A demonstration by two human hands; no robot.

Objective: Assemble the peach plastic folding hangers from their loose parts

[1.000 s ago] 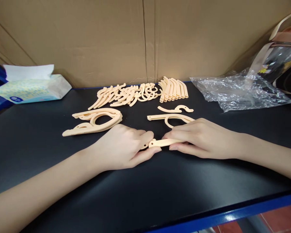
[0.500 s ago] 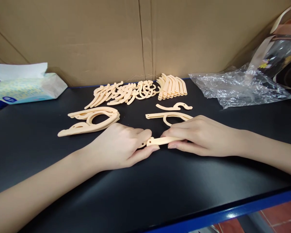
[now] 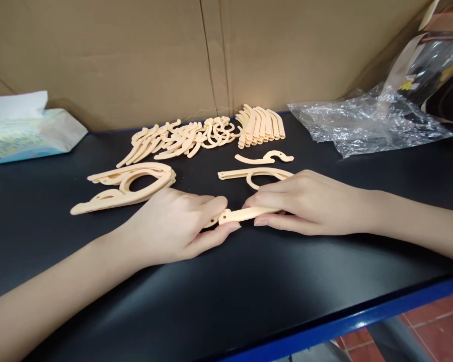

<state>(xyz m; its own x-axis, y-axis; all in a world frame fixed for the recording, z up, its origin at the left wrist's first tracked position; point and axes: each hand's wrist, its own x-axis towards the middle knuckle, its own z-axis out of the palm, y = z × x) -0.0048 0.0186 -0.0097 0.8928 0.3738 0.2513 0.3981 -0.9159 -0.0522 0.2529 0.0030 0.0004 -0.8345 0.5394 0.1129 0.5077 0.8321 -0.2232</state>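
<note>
Both hands meet over the front middle of the black table. My left hand [image 3: 181, 221] is closed round a beige plastic hanger part, mostly hidden, with a small hole showing between finger and thumb. My right hand [image 3: 305, 203] pinches a beige hanger arm [image 3: 243, 214], whose holed end reaches to my left fingertips and lies against the other part. Just behind my right hand lie another hanger arm with a curved hook [image 3: 234, 174] and a loose hook piece [image 3: 265, 158]. Left of my left hand, folded hangers [image 3: 117, 200] are stacked on the table.
At the back lie a heap of loose hook pieces [image 3: 189, 138] and a row of hanger arms [image 3: 262, 124]. A tissue pack [image 3: 33, 133] stands at the left. Crumpled clear plastic [image 3: 362, 125] and a transparent bag [image 3: 423, 70] are at the right. Cardboard [image 3: 136, 55] rises behind.
The view has shifted slightly, so everything on the table appears a little further left. Both hands keep the same hold on the hanger parts.
</note>
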